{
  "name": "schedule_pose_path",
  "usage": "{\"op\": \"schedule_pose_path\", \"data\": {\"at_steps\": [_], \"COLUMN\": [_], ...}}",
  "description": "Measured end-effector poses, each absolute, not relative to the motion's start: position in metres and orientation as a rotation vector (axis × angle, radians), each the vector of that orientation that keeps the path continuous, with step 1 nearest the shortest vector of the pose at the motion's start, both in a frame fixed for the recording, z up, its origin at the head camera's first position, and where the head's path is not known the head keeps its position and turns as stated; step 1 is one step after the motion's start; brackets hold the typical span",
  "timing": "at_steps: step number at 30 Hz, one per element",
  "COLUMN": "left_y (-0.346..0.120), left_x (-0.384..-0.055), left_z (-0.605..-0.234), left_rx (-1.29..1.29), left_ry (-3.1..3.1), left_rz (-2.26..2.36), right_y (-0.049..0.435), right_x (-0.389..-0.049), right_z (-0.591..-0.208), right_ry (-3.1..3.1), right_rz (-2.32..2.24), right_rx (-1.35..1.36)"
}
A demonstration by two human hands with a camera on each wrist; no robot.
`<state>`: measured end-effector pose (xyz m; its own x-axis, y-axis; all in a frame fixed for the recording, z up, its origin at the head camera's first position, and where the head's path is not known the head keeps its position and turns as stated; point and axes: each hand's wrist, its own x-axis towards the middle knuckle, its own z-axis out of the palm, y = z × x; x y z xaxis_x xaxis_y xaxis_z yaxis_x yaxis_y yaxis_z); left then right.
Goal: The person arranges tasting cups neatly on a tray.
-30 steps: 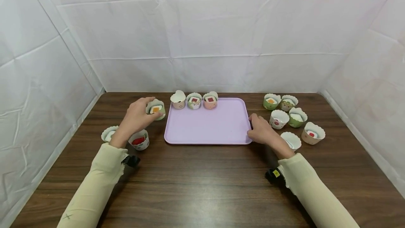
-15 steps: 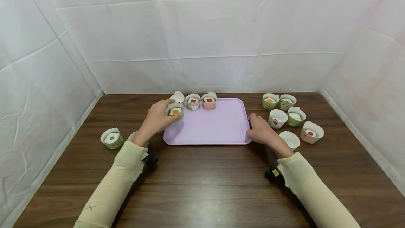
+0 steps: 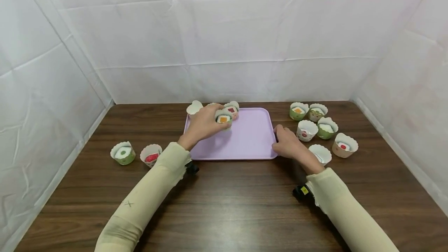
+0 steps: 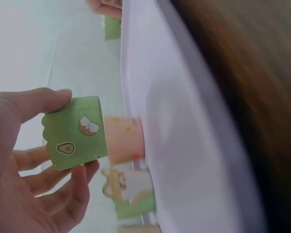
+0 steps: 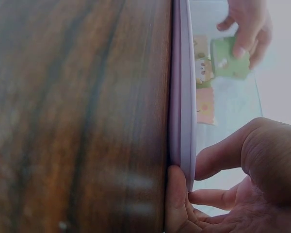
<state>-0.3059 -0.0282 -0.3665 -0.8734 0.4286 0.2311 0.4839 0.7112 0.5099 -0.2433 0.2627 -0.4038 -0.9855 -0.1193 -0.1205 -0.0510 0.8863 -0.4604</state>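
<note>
My left hand (image 3: 203,123) pinches a green paper baking cup (image 4: 75,133) between thumb and fingers, holding it above the back part of a lilac tray (image 3: 250,139). Inside this cup sits a white piece with an orange square top (image 3: 223,119). Along the tray's back edge stand a cream cup (image 3: 194,108), a pink cup (image 4: 124,141) and, between them, a white-and-green cup (image 4: 136,187) mostly hidden by my left hand in the head view. At the tray's right edge, my right hand (image 3: 288,143) grips the rim, thumb and fingers on either side of it.
Several paper cups, including a white cup (image 3: 307,130) and a peach cup (image 3: 344,146), stand on the dark wooden table (image 3: 231,205) right of the tray. To its left are a green cup (image 3: 123,153) and a white cup with red filling (image 3: 151,156). White sheeting surrounds the table.
My left hand has carried the green cup rightward, from left of the tray to above it, near the pink cup. The right hand keeps its place on the tray edge.
</note>
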Motion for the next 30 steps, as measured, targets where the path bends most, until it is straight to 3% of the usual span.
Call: {"op": "schedule_pose_path", "data": {"at_steps": [15, 30], "left_y": [0.034, 0.056], "left_x": [-0.328, -0.354], "left_z": [-0.349, -0.350], "left_rx": [-1.002, -1.011], "left_ry": [-2.881, -2.937], "left_rz": [-0.754, -0.752], "right_y": [0.264, 0.265], "right_x": [-0.241, -0.241], "right_z": [-0.403, -0.402], "right_ry": [2.921, 2.922], "right_rz": [-0.698, -0.700], "right_rx": [-0.158, -0.154]}}
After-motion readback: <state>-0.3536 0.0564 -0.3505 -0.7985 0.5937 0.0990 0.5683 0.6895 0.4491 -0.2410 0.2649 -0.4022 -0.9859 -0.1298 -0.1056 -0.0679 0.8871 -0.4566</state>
